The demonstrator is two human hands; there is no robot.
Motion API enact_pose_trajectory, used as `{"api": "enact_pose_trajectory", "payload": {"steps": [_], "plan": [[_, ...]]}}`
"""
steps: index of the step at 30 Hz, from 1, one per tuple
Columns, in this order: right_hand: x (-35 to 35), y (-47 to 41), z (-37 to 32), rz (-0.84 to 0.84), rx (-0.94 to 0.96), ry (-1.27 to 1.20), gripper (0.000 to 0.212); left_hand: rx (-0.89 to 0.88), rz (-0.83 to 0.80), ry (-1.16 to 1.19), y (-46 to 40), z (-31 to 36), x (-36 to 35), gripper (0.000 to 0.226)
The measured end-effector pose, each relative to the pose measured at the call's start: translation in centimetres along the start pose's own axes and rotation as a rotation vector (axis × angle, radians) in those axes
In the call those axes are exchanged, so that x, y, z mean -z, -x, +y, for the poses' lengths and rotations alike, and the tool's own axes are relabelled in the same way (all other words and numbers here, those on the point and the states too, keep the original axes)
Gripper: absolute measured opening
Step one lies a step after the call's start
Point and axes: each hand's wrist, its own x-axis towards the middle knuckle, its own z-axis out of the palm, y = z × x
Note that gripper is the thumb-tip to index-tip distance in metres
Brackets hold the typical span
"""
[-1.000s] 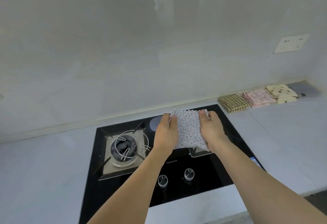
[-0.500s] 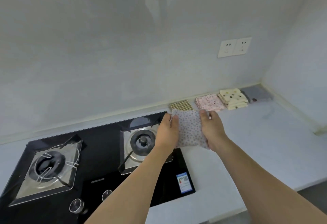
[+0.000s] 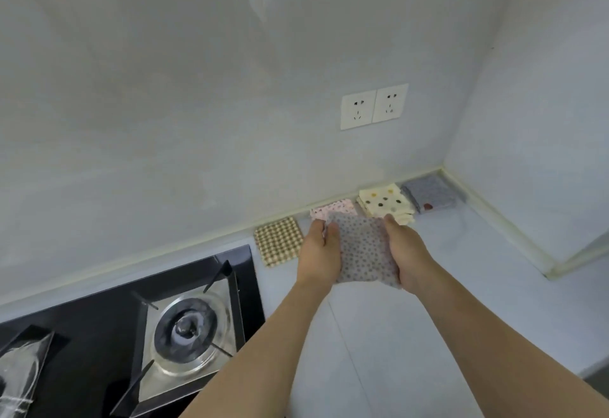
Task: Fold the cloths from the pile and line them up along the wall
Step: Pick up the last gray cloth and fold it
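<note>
A folded white cloth with small grey dots (image 3: 362, 247) hangs between both hands above the counter. My left hand (image 3: 318, 251) grips its left edge and my right hand (image 3: 407, 252) grips its right edge. Behind it, a row of folded cloths lies along the wall: a brown checked cloth (image 3: 279, 241), a pink patterned cloth (image 3: 336, 209) partly hidden by the held cloth, a cream cloth with coloured dots (image 3: 385, 203) and a grey cloth (image 3: 430, 195) in the corner. The pile is out of view.
A black gas hob (image 3: 131, 335) with a steel burner (image 3: 189, 328) fills the lower left. A double wall socket (image 3: 374, 106) sits above the row. The side wall (image 3: 527, 120) closes the counter (image 3: 395, 335) on the right.
The view has swung right from the hob to the corner. Both hands have carried the dotted cloth to the right, over the counter in front of the row.
</note>
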Motion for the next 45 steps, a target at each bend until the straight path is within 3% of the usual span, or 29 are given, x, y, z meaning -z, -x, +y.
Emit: {"api": "enact_pose_trajectory", "payload": {"steps": [3, 8, 10, 18, 22, 28, 34, 37, 40, 45], "plan": [[3.4, -3.8, -1.4, -0.071, -0.103, -0.1, 0.033, 0.052, -0.005, -0.064, -4.0, 0.0, -4.6, 0.029], [9.2, -11.8, -3.1, -0.048, -0.215, -0.044, 0.02, 0.137, -0.01, -0.101, -10.5, 0.9, -13.4, 0.028], [11.4, -15.8, -4.0, 0.009, -0.222, 0.004, 0.026, 0.159, -0.036, -0.113, -13.1, 1.5, -16.9, 0.026], [17.5, -28.1, -8.3, 0.1, 0.045, 0.217, 0.038, 0.334, -0.15, -0.007, -24.1, 2.8, -27.8, 0.03], [18.3, -32.0, -8.5, 0.162, 0.093, 0.356, 0.055, 0.442, -0.174, 0.003, -28.3, 0.7, -31.7, 0.015], [18.7, -35.3, -6.6, 0.169, 0.109, 0.469, 0.049, 0.576, -0.177, 0.002, -30.6, -1.7, -34.2, 0.011], [18.8, -37.4, -4.7, 0.154, 0.103, 0.569, 0.048, 0.626, -0.192, -0.021, -30.6, -2.6, -35.4, 0.021], [18.3, -37.8, -4.1, 0.177, 0.137, 0.696, 0.04, 0.628, -0.186, -0.107, -30.6, -2.7, -35.3, 0.023], [18.3, -38.2, -3.5, 0.199, 0.13, 0.834, 0.052, 0.612, -0.182, -0.167, -30.7, -2.8, -35.4, 0.026], [18.2, -38.7, -2.8, 0.292, 0.223, 0.77, 0.052, 0.49, -0.178, -0.252, -29.7, -1.5, -34.6, 0.02]]}}
